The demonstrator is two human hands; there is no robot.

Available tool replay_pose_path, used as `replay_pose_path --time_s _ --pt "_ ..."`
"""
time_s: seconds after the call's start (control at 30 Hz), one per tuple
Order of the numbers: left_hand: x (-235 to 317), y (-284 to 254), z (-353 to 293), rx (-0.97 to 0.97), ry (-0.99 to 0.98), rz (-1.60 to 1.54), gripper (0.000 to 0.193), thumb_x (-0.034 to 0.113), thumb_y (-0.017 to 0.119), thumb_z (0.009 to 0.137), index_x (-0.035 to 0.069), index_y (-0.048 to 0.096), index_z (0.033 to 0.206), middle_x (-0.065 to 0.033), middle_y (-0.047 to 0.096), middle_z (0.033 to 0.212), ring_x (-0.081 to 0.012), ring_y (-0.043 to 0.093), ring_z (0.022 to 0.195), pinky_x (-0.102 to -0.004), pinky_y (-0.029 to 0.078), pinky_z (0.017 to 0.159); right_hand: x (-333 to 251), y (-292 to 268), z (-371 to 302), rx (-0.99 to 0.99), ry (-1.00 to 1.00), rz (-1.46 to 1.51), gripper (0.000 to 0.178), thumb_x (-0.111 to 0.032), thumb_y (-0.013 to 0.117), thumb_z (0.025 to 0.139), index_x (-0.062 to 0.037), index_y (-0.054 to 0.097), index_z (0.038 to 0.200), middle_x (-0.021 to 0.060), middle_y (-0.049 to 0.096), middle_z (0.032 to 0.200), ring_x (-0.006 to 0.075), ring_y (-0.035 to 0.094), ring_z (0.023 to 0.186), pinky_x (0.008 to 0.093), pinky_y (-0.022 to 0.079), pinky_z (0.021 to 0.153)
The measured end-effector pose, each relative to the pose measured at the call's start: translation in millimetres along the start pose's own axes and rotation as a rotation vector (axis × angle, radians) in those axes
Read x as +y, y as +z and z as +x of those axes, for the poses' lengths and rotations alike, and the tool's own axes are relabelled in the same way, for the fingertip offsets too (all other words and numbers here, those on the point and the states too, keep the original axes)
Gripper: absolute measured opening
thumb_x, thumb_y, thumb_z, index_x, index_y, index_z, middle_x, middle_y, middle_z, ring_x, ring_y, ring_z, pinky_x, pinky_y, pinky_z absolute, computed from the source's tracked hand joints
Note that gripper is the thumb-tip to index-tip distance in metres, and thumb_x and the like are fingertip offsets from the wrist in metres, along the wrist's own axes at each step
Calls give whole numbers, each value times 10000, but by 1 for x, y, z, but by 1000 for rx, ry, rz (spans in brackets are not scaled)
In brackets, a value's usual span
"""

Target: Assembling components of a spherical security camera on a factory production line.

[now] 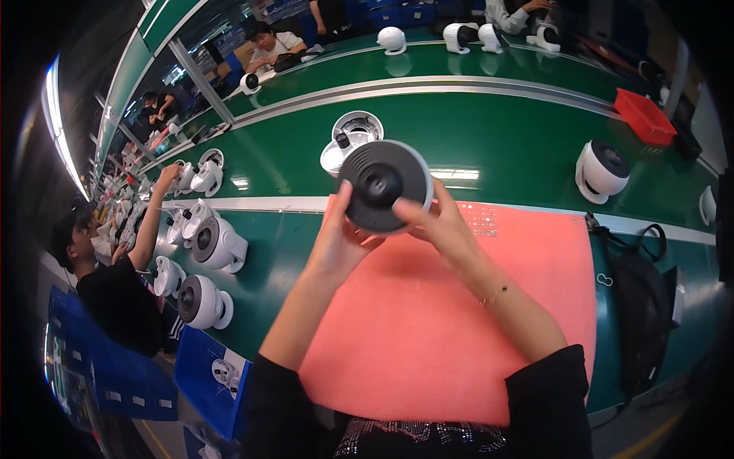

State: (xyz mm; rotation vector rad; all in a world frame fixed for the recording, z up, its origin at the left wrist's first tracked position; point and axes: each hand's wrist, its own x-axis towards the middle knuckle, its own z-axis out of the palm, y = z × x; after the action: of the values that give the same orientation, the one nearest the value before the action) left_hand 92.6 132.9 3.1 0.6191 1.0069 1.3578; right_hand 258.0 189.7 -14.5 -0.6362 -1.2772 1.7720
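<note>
Between both hands, above the pink mat (428,336), is a round white security camera (358,162) with a dark grey ringed face and a central lens, turned up toward me. My left hand (342,236) grips its left side, thumb on the dark rim and fingers underneath. My right hand (442,226) closes on the lower right side, its thumb lying on the face near the lens, slightly blurred. Just beyond the held camera, an opened white camera housing (353,138) rests on the green bench.
Several white cameras (202,302) and open housings stand at the left, where a co-worker (115,283) reaches over the bench. Another camera (604,170) stands at right, near a red tray (644,116). A black bag (641,314) lies beside the mat; a blue bin (202,375) is lower left.
</note>
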Motion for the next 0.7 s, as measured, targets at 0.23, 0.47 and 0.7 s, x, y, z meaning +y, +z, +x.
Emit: replay_pose_path --time_s 0.23,0.47,0.7 --pt "33 -34 8 155 21 286 463 231 602 834 121 394 1234 -85 463 1167 -247 462 1133 -441 397 946 9 -98 50 355 115 505 727 -415 677 764 -56 325 1289 166 389 1255 303 486 1104 386 445 922" --pt "44 -65 108 387 -4 269 593 291 612 830 77 305 1289 -163 369 1239 -265 451 1115 -455 421 915 9 -109 53 489 31 437 807 -439 691 766 -28 248 1303 199 351 1277 306 473 1108 450 347 998" --pt "-38 -32 172 499 306 -188 658 249 591 846 50 220 1351 -218 346 1321 -361 436 1194 -451 400 983 6 -59 44 165 206 310 550 -145 633 832 -37 352 1293 169 537 1096 246 560 961 374 482 859"
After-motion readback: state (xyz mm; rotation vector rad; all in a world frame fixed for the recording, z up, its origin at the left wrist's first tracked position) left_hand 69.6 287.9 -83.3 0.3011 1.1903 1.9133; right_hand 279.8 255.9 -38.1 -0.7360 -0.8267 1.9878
